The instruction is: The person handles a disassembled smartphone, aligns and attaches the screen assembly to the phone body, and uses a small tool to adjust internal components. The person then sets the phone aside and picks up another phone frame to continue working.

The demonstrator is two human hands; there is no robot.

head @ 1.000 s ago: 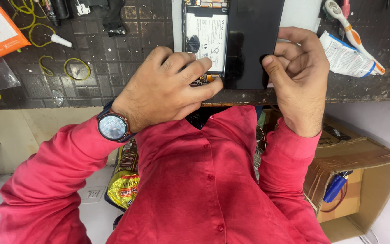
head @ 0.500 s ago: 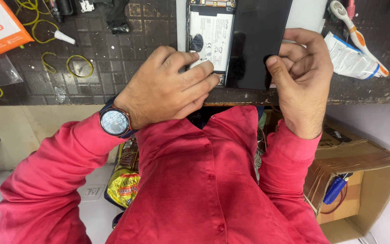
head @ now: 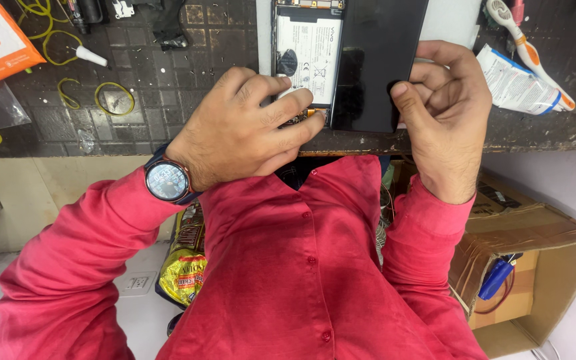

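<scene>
- The opened phone (head: 311, 60) lies at the near edge of the counter (head: 188, 100), its long axis running 12 to 6, its pale battery face up.
- The black panel (head: 378, 67) lies flush against its 3 o'clock side, parallel to it.
- Your left hand (head: 241, 133) rests on the phone's 6 o'clock end; its fingers (head: 288, 110) lie flat and spread, pressing rather than closing on anything.
- Your right hand (head: 445, 107) is curled at the panel's 3 o'clock edge, thumb on its lower corner, so that grip pinches the panel.
- The left hand is nearer the phone, which lies at 1 o'clock from it.
- Farther out: yellow bands (head: 111, 97) at 9 o'clock, a toothbrush (head: 528, 50) and a white tube (head: 515, 83) at 3 o'clock.
- A cardboard box (head: 535, 267) sits below the counter at 5 o'clock.
</scene>
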